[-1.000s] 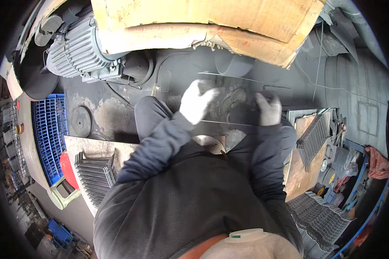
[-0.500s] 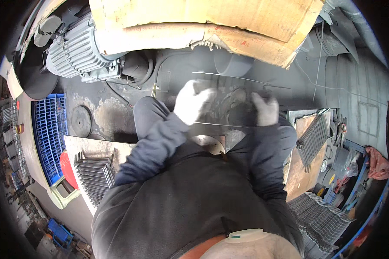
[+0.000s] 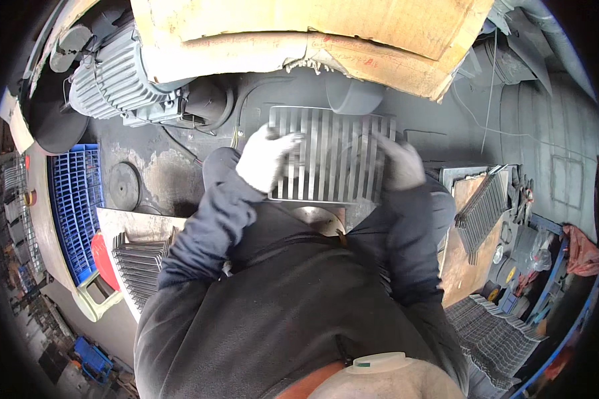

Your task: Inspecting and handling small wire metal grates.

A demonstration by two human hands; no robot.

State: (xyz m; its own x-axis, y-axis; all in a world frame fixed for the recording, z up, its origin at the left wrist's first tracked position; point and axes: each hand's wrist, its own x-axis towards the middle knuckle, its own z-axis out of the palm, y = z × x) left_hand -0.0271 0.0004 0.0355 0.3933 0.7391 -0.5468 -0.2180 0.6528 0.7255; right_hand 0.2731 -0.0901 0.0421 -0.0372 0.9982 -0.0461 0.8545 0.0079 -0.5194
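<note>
A metal grate with upright slats is held up in front of my lap, its broad face showing. My left hand, in a white glove, is closed on its left side, the fingers lapping over the outer slats. At the opposite side my right hand, also gloved and somewhat blurred, grips the edge with its fingers against the slats. Behind and below the grate, a round metal piece shows between my thighs. A grey curved guard stands just beyond the far edge.
Stacked metal grates lie on a board at my left; more grates lean on a board at my right. A ribbed motor and a cardboard sheet are ahead. A blue plastic crate stands far left.
The grate's slats, almost edge-on and see-through before, now show their flat sides. My left hand has shifted left and slightly down; my right hand has moved a little too.
</note>
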